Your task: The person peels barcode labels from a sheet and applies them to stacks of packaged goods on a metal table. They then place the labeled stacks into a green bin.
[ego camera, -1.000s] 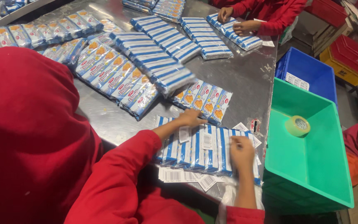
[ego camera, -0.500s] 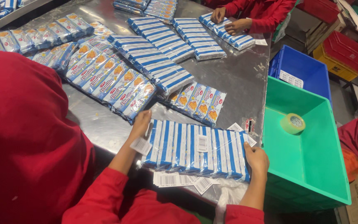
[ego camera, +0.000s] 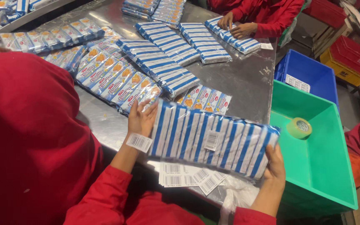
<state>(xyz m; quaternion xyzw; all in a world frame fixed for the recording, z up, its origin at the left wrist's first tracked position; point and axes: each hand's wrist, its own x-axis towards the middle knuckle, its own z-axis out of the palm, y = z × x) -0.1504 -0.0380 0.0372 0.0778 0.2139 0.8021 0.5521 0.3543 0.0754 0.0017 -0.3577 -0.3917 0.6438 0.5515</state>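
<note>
Packets (ego camera: 213, 139), one striped row: your left hand (ego camera: 141, 118) and right hand (ego camera: 275, 164) clamp its ends, keeping it together above the worktop (ego camera: 246, 81).

Bright overhead light, glare on steel table (ego camera: 246, 83), perhaps slight blur.

Held row of packets (ego camera: 213, 141): blue and white stripes, with a small white barcode label in black bars.
Loose label sheets (ego camera: 188, 177): white with black bars.
Face-up packets (ego camera: 113, 79): blue and white, orange-yellow picture.
Surface (ego camera: 242, 81): bare grey metal.
Sleeves (ego camera: 105, 200): red.
Near bin (ego camera: 326, 166): green.
Tape roll (ego camera: 299, 127): pale green.
Far bin (ego camera: 309, 68): blue.
Crates (ego camera: 351, 58): red on yellow.
</note>
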